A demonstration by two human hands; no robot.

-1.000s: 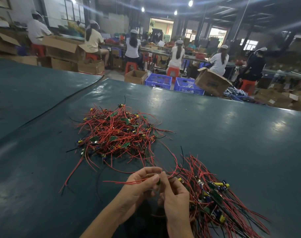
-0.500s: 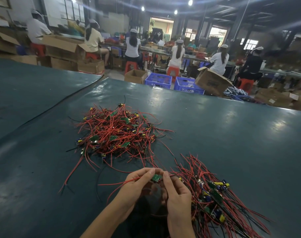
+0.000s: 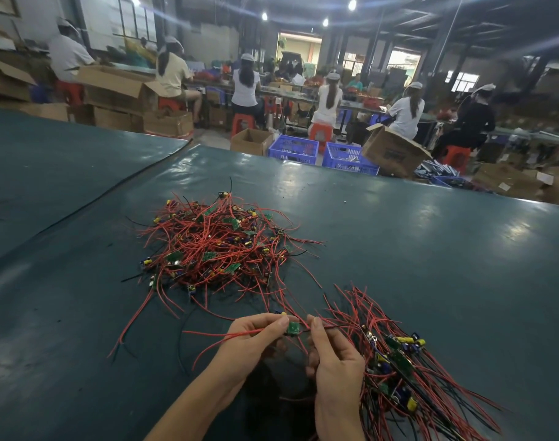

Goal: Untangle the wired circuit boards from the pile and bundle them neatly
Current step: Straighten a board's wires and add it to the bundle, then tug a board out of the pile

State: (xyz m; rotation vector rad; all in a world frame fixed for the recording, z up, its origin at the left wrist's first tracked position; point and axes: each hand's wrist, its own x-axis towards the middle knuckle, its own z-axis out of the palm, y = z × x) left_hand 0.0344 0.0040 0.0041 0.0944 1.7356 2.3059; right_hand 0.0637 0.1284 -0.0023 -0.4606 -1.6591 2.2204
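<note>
A tangled pile (image 3: pixel 221 246) of red-wired small green circuit boards lies mid-table. To the right, a straighter bundle (image 3: pixel 408 361) of boards with red and black wires lies fanned out by my right wrist. Between my hands is one small green board (image 3: pixel 293 328) with red wires trailing left and right. My left hand (image 3: pixel 256 340) pinches the board's left edge and its red wires. My right hand (image 3: pixel 330 354) pinches the wire at the board's right side.
The table (image 3: pixel 431 249) has a dark green glossy cover with a seam at the left. Beyond its far edge stand cardboard boxes (image 3: pixel 391 151) and blue crates (image 3: pixel 293 148). Several people sit at benches with their backs turned.
A single green board has come up out of the wires and now sits between my fingertips. My hands have spread slightly apart, drawing its wires out sideways.
</note>
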